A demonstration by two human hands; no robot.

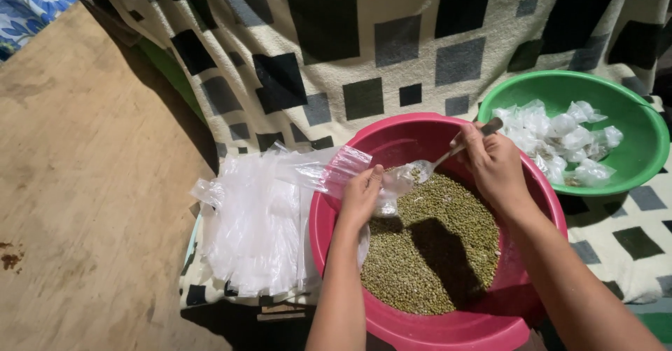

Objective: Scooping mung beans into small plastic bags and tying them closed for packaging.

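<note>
Head view shows our left hand (pixel 360 195) pinching a small clear plastic bag (pixel 389 190) open above the green mung beans (pixel 434 253). Our right hand (pixel 493 162) grips a metal spoon (pixel 437 163), its bowl at the bag's mouth. Beans fill the round pink plastic basin (pixel 420 330). Left lies a stack of clear empty bags (pixel 255 232); far right, a green plastic bowl (pixel 647 148) holds filled packets (pixel 560 137).

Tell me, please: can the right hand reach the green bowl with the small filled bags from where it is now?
Probably yes. The right hand, holding a spoon over the red basin, is right beside the green bowl. Nothing stands between them, and the bowl is open on top.
</note>
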